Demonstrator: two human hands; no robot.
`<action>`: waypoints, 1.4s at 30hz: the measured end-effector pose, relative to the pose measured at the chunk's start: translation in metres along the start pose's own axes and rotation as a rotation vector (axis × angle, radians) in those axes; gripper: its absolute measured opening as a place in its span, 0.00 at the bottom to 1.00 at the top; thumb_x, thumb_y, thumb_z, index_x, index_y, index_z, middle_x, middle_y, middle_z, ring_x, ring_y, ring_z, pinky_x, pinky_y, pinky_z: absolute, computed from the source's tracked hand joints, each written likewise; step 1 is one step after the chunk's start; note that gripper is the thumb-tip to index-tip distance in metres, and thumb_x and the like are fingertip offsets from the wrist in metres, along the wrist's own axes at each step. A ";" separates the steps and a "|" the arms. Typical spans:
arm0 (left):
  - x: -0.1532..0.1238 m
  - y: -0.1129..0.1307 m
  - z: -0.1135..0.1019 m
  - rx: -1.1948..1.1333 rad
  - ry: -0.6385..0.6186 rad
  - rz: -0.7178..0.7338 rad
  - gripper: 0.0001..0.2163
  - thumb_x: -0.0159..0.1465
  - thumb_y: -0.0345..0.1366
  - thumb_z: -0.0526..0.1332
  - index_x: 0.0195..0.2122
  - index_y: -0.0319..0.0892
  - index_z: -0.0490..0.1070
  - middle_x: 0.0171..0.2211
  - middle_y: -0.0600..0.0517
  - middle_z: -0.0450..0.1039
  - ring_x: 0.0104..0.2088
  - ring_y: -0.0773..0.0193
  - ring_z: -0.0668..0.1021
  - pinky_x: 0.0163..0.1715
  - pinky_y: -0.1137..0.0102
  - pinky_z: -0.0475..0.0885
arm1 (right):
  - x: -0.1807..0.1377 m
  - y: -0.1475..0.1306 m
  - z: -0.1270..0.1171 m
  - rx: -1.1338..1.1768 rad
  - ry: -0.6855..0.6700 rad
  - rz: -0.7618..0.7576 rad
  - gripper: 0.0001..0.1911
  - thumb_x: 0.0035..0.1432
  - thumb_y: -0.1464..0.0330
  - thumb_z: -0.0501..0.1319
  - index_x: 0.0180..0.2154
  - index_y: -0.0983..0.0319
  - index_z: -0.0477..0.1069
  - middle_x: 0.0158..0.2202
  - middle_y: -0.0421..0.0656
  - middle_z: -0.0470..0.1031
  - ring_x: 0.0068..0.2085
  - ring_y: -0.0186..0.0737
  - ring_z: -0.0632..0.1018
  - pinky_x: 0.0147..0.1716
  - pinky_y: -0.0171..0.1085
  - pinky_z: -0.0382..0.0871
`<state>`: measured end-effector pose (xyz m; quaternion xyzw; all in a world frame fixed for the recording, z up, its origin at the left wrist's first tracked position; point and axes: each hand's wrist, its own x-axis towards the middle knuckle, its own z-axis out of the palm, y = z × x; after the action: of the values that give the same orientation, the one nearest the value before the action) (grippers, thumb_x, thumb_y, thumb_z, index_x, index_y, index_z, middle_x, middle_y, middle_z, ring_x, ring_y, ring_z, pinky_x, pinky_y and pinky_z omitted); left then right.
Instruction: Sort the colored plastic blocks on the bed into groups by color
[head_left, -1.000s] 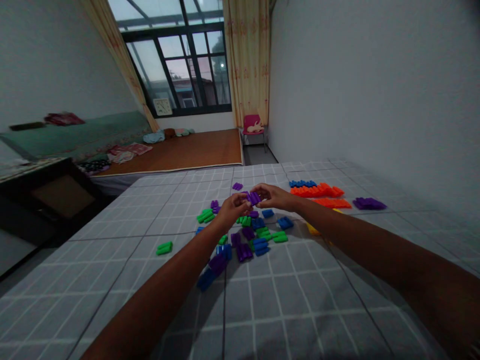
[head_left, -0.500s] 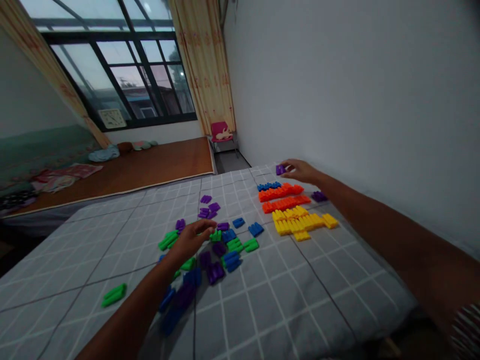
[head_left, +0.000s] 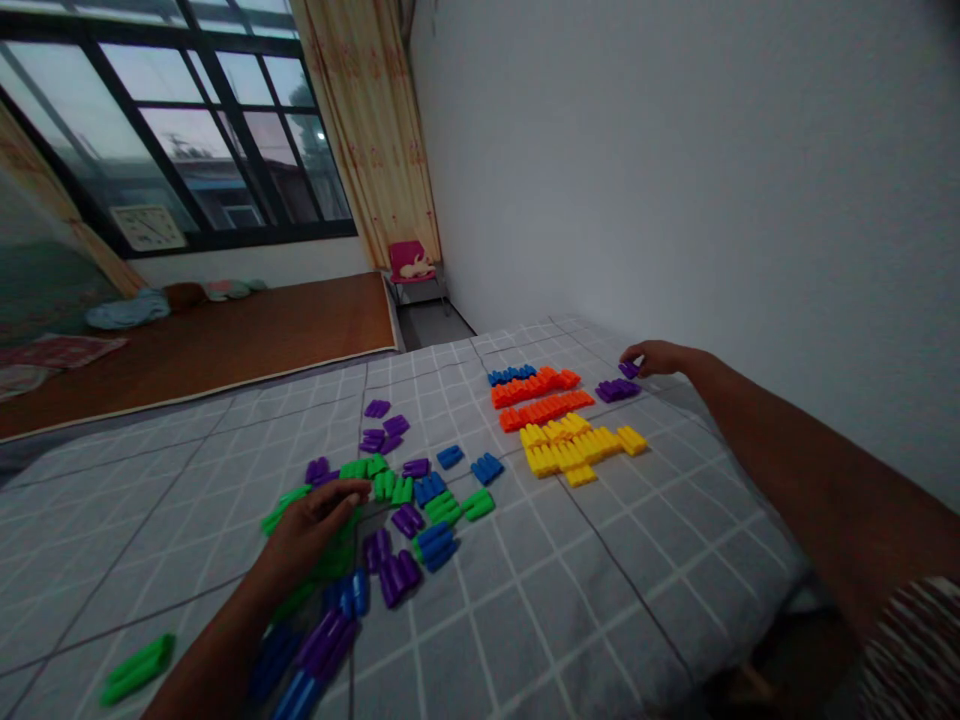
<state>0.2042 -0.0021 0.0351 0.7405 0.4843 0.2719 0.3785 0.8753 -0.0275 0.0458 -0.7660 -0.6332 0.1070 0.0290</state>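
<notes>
My right hand [head_left: 656, 358] pinches a purple building block [head_left: 628, 369] at the far right of the grey checked cloth [head_left: 540, 600]. Just below that block lies a row of purple blocks [head_left: 617, 390]. Over a mixed scatter on the left, my left hand [head_left: 319, 520] hovers, palm down, fingers loosely curled and a little apart from the thumb, with nothing visible in them. Close to its fingertips are green blocks [head_left: 384, 487]. Loose purple blocks [head_left: 399, 578] and blue blocks [head_left: 435, 545] lie to its right. Its forearm and wrist hide part of the scatter.
Left of the purple row are rows of blue blocks [head_left: 512, 375], orange blocks [head_left: 546, 411] and yellow blocks [head_left: 574, 450]. A lone green block [head_left: 139, 670] lies at the lower left. A white wall [head_left: 675, 180] runs along the right side; a pink chair [head_left: 409, 262] stands beyond.
My right hand has carried its purple block rightward, from beyond the blue row to the purple row. My left hand has drawn back left from the green block. The view has turned slightly right.
</notes>
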 end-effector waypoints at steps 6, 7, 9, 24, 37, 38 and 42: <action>-0.002 0.003 0.001 0.009 -0.012 -0.010 0.25 0.51 0.58 0.63 0.38 0.42 0.79 0.40 0.47 0.81 0.43 0.51 0.80 0.47 0.62 0.73 | -0.007 0.027 0.022 -0.091 -0.001 0.064 0.26 0.38 0.77 0.63 0.44 0.59 0.78 0.47 0.46 0.79 0.49 0.49 0.77 0.49 0.42 0.69; -0.002 0.004 0.002 0.013 -0.011 -0.009 0.25 0.51 0.59 0.63 0.38 0.42 0.79 0.40 0.47 0.81 0.43 0.51 0.80 0.48 0.61 0.73 | -0.007 0.027 0.025 -0.089 0.010 0.063 0.26 0.39 0.76 0.62 0.44 0.58 0.78 0.47 0.46 0.79 0.49 0.49 0.77 0.48 0.42 0.69; -0.001 0.005 0.002 0.016 -0.009 -0.005 0.25 0.50 0.59 0.63 0.37 0.43 0.79 0.39 0.47 0.81 0.43 0.50 0.80 0.48 0.61 0.73 | -0.007 0.027 0.030 -0.079 0.038 0.059 0.25 0.40 0.74 0.63 0.45 0.57 0.77 0.47 0.46 0.79 0.48 0.50 0.78 0.47 0.43 0.70; 0.000 -0.001 0.004 -0.014 -0.011 0.003 0.25 0.51 0.59 0.62 0.38 0.43 0.79 0.39 0.48 0.81 0.43 0.51 0.80 0.47 0.60 0.74 | 0.031 -0.048 0.016 -0.052 0.125 -0.088 0.24 0.47 0.67 0.65 0.49 0.58 0.75 0.50 0.44 0.77 0.46 0.43 0.78 0.47 0.36 0.68; -0.001 0.003 0.005 0.018 0.011 -0.015 0.26 0.49 0.60 0.62 0.36 0.43 0.80 0.39 0.47 0.81 0.42 0.51 0.80 0.46 0.61 0.74 | 0.051 -0.060 0.012 -0.097 -0.126 -0.051 0.29 0.34 0.82 0.60 0.42 0.59 0.79 0.46 0.46 0.79 0.45 0.46 0.79 0.43 0.38 0.71; -0.001 0.003 0.005 0.017 0.010 -0.015 0.26 0.49 0.61 0.62 0.36 0.43 0.80 0.39 0.47 0.81 0.42 0.51 0.80 0.47 0.61 0.74 | 0.050 -0.059 0.011 -0.095 -0.120 -0.047 0.29 0.35 0.82 0.60 0.43 0.59 0.79 0.47 0.46 0.79 0.45 0.46 0.79 0.43 0.38 0.71; -0.001 0.002 0.004 0.022 -0.007 -0.016 0.26 0.50 0.61 0.62 0.37 0.43 0.79 0.40 0.47 0.81 0.43 0.51 0.80 0.48 0.59 0.73 | 0.043 -0.066 0.006 -0.045 -0.044 -0.092 0.25 0.42 0.76 0.61 0.45 0.56 0.79 0.46 0.45 0.79 0.46 0.46 0.78 0.45 0.41 0.71</action>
<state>0.2080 -0.0050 0.0339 0.7416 0.4918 0.2610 0.3743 0.8181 0.0264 0.0464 -0.7339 -0.6706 0.1083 0.0028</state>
